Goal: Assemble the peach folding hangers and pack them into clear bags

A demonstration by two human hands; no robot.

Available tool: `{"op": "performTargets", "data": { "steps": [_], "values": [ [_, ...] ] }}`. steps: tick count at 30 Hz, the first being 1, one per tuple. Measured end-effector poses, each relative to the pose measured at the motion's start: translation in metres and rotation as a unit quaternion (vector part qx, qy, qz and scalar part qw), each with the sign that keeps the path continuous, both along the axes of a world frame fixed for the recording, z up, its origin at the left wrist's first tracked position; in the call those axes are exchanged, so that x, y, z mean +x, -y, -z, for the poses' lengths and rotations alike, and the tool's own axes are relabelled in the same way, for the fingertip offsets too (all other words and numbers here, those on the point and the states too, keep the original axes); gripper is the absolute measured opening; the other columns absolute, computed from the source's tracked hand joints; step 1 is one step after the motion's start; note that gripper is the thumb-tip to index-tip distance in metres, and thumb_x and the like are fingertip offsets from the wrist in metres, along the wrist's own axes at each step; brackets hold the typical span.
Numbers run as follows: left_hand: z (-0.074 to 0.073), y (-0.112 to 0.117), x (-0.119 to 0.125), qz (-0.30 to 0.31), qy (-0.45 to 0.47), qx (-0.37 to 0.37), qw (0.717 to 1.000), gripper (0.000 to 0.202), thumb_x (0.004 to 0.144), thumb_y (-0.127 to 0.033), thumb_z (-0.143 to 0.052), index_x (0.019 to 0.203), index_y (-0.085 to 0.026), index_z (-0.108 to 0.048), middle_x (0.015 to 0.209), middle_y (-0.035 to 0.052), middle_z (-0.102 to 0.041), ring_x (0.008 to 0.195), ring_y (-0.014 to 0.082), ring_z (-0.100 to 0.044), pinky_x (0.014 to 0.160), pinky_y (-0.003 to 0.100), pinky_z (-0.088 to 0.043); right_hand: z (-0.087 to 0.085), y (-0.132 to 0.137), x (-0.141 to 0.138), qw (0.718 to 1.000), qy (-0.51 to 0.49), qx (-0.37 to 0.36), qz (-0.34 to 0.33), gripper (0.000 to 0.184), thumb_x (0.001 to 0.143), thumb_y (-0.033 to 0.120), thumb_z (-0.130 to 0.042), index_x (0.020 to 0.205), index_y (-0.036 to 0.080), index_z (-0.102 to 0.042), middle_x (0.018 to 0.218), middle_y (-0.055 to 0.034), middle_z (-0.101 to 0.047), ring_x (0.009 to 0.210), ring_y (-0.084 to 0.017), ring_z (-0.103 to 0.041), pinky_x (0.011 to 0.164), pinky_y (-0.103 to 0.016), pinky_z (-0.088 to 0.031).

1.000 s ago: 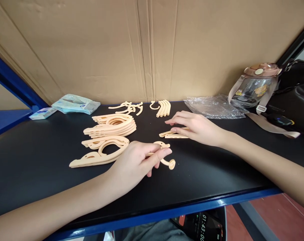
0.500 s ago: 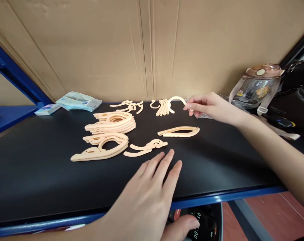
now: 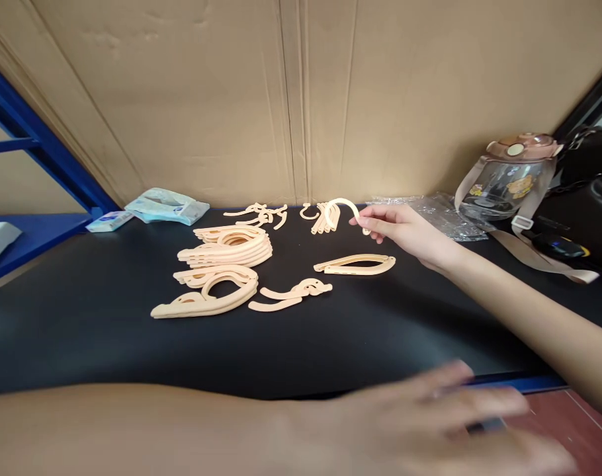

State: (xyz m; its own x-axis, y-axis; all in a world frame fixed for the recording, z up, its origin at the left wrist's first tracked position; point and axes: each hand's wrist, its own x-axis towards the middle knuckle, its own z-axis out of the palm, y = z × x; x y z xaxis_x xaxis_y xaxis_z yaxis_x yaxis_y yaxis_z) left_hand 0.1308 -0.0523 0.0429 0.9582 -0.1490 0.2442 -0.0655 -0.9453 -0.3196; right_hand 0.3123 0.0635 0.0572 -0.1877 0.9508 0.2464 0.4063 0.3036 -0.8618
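Between the fingertips of my right hand (image 3: 405,231), a curved beige hanger hook (image 3: 341,201) is held above the table. Just behind it lie several loose hooks (image 3: 325,221) in a row. A folded beige hanger (image 3: 356,270) rests below my right hand. To its left are loose hanger arms (image 3: 276,305). My left hand (image 3: 444,423), blurred by motion, hangs over the table's front edge with its fingers spread and nothing seen in them. Stacks of folded hangers (image 3: 226,254) stand left of the middle.
More small hanger parts (image 3: 261,215) lie by the cardboard wall (image 3: 182,99). Blue-and-white packets (image 3: 167,206) are at the back left. Clear plastic wrap (image 3: 430,215), a strapped water bottle (image 3: 509,178) and a black bag (image 3: 593,218) occupy the right side of the black table (image 3: 107,357).
My left hand has swept right and toward me, away from the hanger arms. My right hand, still holding the hook, has shifted slightly left and down in the view.
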Motion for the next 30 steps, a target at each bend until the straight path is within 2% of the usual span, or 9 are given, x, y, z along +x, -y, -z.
{"op": "performTargets", "data": {
  "steps": [1,3,5,8,11,15,19,24,30],
  "values": [
    [-0.007,-0.009,-0.017,-0.030,-0.005,-0.006,1.000,0.041,0.100,-0.026,-0.033,0.135,-0.028,-0.056,0.146,-0.0040,-0.048,0.141,0.0208,-0.034,0.119,0.038,-0.028,0.000,0.002,-0.003,0.999,-0.027,-0.014,-0.008,0.031,0.078,0.047,-0.066,0.087,0.017,-0.068,0.075,-0.0009,-0.059,0.067,-0.013,-0.050,0.064,-0.028,-0.042],
    [-0.012,-0.026,-0.047,-0.149,0.007,-0.018,0.989,0.037,0.097,-0.020,-0.040,0.131,-0.018,-0.057,0.143,0.0050,-0.052,0.137,0.0244,-0.039,0.116,0.044,-0.029,-0.001,0.007,-0.010,0.996,-0.066,-0.042,-0.029,0.027,0.078,0.044,-0.067,0.085,0.018,-0.065,0.075,0.0003,-0.057,0.070,-0.012,-0.052,0.067,-0.028,-0.044],
    [-0.010,-0.042,-0.068,-0.276,0.019,0.004,0.961,0.036,0.091,-0.010,-0.044,0.122,-0.010,-0.062,0.124,0.0122,-0.064,0.124,0.0291,-0.051,0.110,0.050,-0.032,0.000,0.010,-0.016,0.994,-0.082,-0.064,-0.046,0.022,0.080,0.039,-0.065,0.084,0.018,-0.062,0.079,0.0000,-0.058,0.075,-0.013,-0.055,0.071,-0.029,-0.045],
    [-0.003,-0.061,-0.083,-0.368,-0.011,0.021,0.930,0.029,0.090,-0.008,-0.046,0.109,-0.011,-0.068,0.092,0.0098,-0.070,0.095,0.0283,-0.061,0.092,0.046,-0.042,0.002,0.010,-0.019,0.994,-0.075,-0.070,-0.043,0.013,0.079,0.030,-0.064,0.086,0.019,-0.060,0.081,0.0002,-0.059,0.079,-0.013,-0.057,0.074,-0.029,-0.046],
    [0.001,-0.069,-0.085,-0.373,-0.030,0.004,0.927,0.030,0.094,-0.009,-0.042,0.107,-0.014,-0.068,0.084,0.0065,-0.067,0.081,0.0240,-0.060,0.081,0.040,-0.042,0.004,0.005,-0.016,0.996,-0.055,-0.061,-0.035,0.010,0.077,0.024,-0.064,0.082,0.019,-0.057,0.076,0.0015,-0.059,0.075,-0.013,-0.057,0.071,-0.028,-0.047],
    [0.004,-0.067,-0.074,-0.356,-0.029,-0.069,0.931,0.033,0.098,-0.009,-0.035,0.116,-0.013,-0.063,0.094,0.0074,-0.065,0.086,0.0227,-0.059,0.078,0.036,-0.042,0.004,0.001,-0.010,0.996,-0.050,-0.066,-0.031,0.010,0.077,0.023,-0.063,0.079,0.020,-0.054,0.073,0.0020,-0.059,0.069,-0.012,-0.058,0.067,-0.027,-0.048],
    [0.005,-0.064,-0.064,-0.341,0.009,-0.147,0.928,0.029,0.101,-0.018,-0.036,0.111,-0.016,-0.063,0.104,0.0070,-0.063,0.092,0.0213,-0.058,0.080,0.035,-0.045,0.001,0.001,-0.009,0.996,-0.061,-0.059,-0.023,0.010,0.079,0.024,-0.063,0.081,0.019,-0.054,0.074,0.0013,-0.062,0.066,-0.012,-0.059,0.066,-0.027,-0.049],
    [-0.004,-0.075,-0.054,-0.321,0.019,-0.116,0.940,0.029,0.101,-0.021,-0.036,0.112,-0.011,-0.061,0.106,0.0092,-0.061,0.096,0.0235,-0.056,0.084,0.038,-0.046,-0.003,0.002,-0.009,0.996,-0.074,-0.041,0.011,0.013,0.088,0.026,-0.053,0.078,0.018,-0.055,0.074,0.0001,-0.060,0.064,-0.011,-0.061,0.063,-0.026,-0.048],
    [-0.015,-0.098,-0.015,-0.225,-0.020,-0.107,0.968,0.023,0.099,-0.022,-0.043,0.106,-0.009,-0.060,0.100,0.0088,-0.063,0.092,0.0219,-0.059,0.085,0.034,-0.047,-0.003,-0.001,-0.007,0.997,-0.072,-0.024,0.022,0.017,0.086,0.028,-0.058,0.073,0.018,-0.059,0.069,-0.0003,-0.059,0.063,-0.012,-0.059,0.063,-0.026,-0.048]
  ]
}}
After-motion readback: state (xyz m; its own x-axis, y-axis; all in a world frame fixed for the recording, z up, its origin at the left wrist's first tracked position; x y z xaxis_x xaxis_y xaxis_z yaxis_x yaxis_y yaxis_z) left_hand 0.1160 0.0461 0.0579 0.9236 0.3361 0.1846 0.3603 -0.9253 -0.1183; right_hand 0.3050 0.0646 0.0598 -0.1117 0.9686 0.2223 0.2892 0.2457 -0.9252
